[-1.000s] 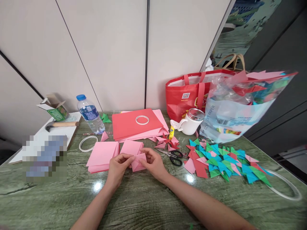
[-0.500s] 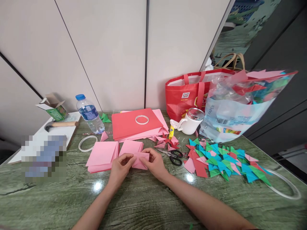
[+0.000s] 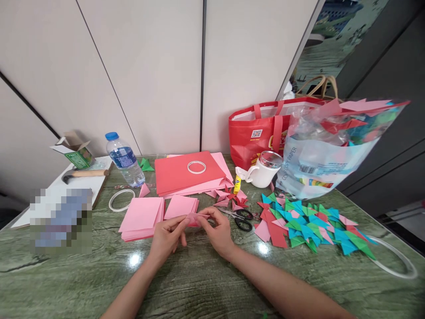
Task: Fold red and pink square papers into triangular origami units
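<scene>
My left hand [image 3: 168, 237] and my right hand [image 3: 217, 230] meet over the green marbled table [image 3: 186, 283], each pinching one end of a small folded pink paper [image 3: 195, 219] held just above the surface. Right behind the paper lie two stacks of pink square sheets [image 3: 142, 215], [image 3: 181, 206]. Black-handled scissors [image 3: 241, 217] rest just right of my right hand, beside a few folded pink and red star-like pieces [image 3: 229, 198].
A red paper stack [image 3: 186, 173] carries a white ring [image 3: 196, 166]. Around it stand a water bottle [image 3: 124, 159], a white mug [image 3: 264, 170], a red bag [image 3: 262, 130] and a clear bag of folded pieces [image 3: 328, 146]. Coloured folded triangles [image 3: 308, 223] spread on the right.
The pink paper has been folded narrower and lifted slightly off the table. Both hands have closed in on it and my right hand has moved a little toward me.
</scene>
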Demonstrator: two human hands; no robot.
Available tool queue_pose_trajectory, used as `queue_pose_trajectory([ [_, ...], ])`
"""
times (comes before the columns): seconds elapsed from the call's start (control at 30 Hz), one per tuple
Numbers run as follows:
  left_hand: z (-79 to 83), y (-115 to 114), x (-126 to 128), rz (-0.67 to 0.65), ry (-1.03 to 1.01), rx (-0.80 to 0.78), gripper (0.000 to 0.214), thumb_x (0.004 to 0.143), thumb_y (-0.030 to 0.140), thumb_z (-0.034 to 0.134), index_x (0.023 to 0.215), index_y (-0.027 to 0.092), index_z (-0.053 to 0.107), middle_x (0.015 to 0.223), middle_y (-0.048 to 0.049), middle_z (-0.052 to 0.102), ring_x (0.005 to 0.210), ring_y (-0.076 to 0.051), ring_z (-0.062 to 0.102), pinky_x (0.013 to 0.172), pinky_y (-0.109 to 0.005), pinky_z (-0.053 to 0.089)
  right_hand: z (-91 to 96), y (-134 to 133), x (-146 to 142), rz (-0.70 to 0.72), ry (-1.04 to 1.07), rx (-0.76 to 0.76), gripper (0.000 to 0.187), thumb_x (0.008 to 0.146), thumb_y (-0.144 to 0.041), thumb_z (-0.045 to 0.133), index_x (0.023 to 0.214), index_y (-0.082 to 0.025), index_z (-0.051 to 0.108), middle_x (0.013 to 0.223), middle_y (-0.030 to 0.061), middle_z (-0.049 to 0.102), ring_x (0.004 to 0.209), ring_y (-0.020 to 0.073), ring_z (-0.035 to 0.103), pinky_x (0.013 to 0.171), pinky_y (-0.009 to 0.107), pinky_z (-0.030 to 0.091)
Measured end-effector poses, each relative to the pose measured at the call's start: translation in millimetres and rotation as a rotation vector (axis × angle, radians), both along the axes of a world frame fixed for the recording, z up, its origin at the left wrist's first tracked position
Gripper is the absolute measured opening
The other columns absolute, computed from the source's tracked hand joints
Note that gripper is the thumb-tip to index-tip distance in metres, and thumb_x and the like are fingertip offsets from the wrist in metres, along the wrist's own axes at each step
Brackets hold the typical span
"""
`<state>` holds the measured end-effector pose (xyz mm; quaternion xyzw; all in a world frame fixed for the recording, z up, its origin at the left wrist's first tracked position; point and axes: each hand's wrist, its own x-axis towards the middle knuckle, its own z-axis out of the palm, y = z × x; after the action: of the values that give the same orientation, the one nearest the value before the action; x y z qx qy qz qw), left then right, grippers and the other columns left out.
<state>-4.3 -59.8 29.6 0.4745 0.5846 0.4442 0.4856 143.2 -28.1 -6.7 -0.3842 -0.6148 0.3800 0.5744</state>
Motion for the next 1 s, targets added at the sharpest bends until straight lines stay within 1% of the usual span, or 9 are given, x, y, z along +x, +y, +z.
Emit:
queue_pose_trajectory([
  [0.1,-3.1,-0.3,-0.8,-0.065,-0.063,0.0,0.04,0.071,0.045,0.061,0.094,0.014,0.071,0.045,-0.0014,0.064,0.024,-0.007,0.043,0.026,-0.017,0.026,3.3,-1.0,0.7,0.002,-0.002,0.098,0.004,0.079,-0.021,0.059,0.078,-0.02,0.062,0.076,0.0032,0.062,0.074,0.0171,0.058,0.068,0.03,0.047],
  [0.2,-4.0,-0.3,-1.0,-0.033,-0.089,0.119,0.03,0.07,0.039,0.064,0.086,0.015,0.073,0.06,-0.0059,0.071,0.037,-0.013,0.058,0.033,-0.021,0.042,5.8,-2.9,1.6,-0.054,-0.039,0.2,0.004,0.078,-0.019,0.06,0.076,-0.021,0.063,0.082,0.0039,0.059,0.083,0.0191,0.055,0.078,0.035,0.044],
  [0.27,-3.7,-0.7,-1.7,-0.009,-0.05,0.241,0.023,0.07,0.033,0.065,0.085,0.017,0.073,0.062,-0.0048,0.072,0.044,-0.015,0.062,0.043,-0.025,0.05,5.2,-4.3,1.8,-0.078,-0.051,0.212,0.005,0.078,-0.018,0.06,0.078,-0.022,0.063,0.084,0.0039,0.053,0.08,0.0181,0.053,0.072,0.033,0.045],
  [0.33,-3.6,-1.2,-3.0,0.007,0.033,0.36,0.018,0.071,0.027,0.065,0.086,0.021,0.074,0.06,-0.0024,0.072,0.048,-0.016,0.063,0.052,-0.027,0.053,3.0,-5.6,1.6,-0.064,-0.041,0.197,0.008,0.079,-0.018,0.058,0.081,-0.023,0.064,0.084,0.0039,0.047,0.075,0.0167,0.051,0.063,0.029,0.045],
  [0.37,-3.7,-1.5,-3.9,0.017,0.079,0.411,0.017,0.071,0.025,0.064,0.085,0.022,0.074,0.061,-0.0019,0.072,0.051,-0.016,0.064,0.055,-0.027,0.054,1.8,-6.2,1.3,-0.051,-0.03,0.194,0.009,0.08,-0.018,0.057,0.082,-0.023,0.064,0.085,0.0041,0.046,0.076,0.0167,0.05,0.061,0.028,0.045],
  [0.47,-4.7,-1.4,-6.3,0.047,0.19,0.503,0.018,0.072,0.022,0.063,0.084,0.026,0.075,0.073,-0.0024,0.075,0.064,-0.019,0.068,0.061,-0.027,0.054,-1.1,-6.7,0.3,-0.023,0.0,0.206,0.013,0.078,-0.014,0.057,0.081,-0.024,0.065,0.089,0.0048,0.046,0.085,0.0189,0.05,0.071,0.032,0.045],
  [0.57,-7.0,-0.2,-7.3,0.035,0.235,0.527,0.017,0.071,0.022,0.063,0.083,0.026,0.075,0.079,-0.0032,0.075,0.069,-0.019,0.068,0.063,-0.027,0.054,-2.5,-5.5,-0.6,-0.008,0.02,0.212,0.015,0.075,-0.011,0.058,0.076,-0.024,0.066,0.09,0.0045,0.047,0.087,0.0193,0.051,0.077,0.034,0.044],
  [0.73,-12.6,2.2,-8.2,-0.035,0.262,0.546,0.016,0.071,0.022,0.064,0.083,0.026,0.075,0.068,-0.0029,0.073,0.059,-0.016,0.064,0.054,-0.023,0.049,-2.8,-2.0,-1.7,-0.001,0.062,0.178,0.016,0.073,-0.01,0.059,0.072,-0.024,0.067,0.09,0.0041,0.049,0.088,0.0185,0.053,0.077,0.033,0.045],
  [1.0,-9.7,4.0,-9.7,-0.003,0.21,0.477,0.014,0.067,0.027,0.068,0.079,0.026,0.076,0.065,-0.0028,0.071,0.058,-0.017,0.062,0.055,-0.024,0.048,-4.0,0.4,-1.9,0.093,0.094,0.117,0.012,0.071,-0.015,0.066,0.079,-0.024,0.07,0.105,0.0068,0.05,0.093,0.0197,0.057,0.082,0.035,0.047],
])
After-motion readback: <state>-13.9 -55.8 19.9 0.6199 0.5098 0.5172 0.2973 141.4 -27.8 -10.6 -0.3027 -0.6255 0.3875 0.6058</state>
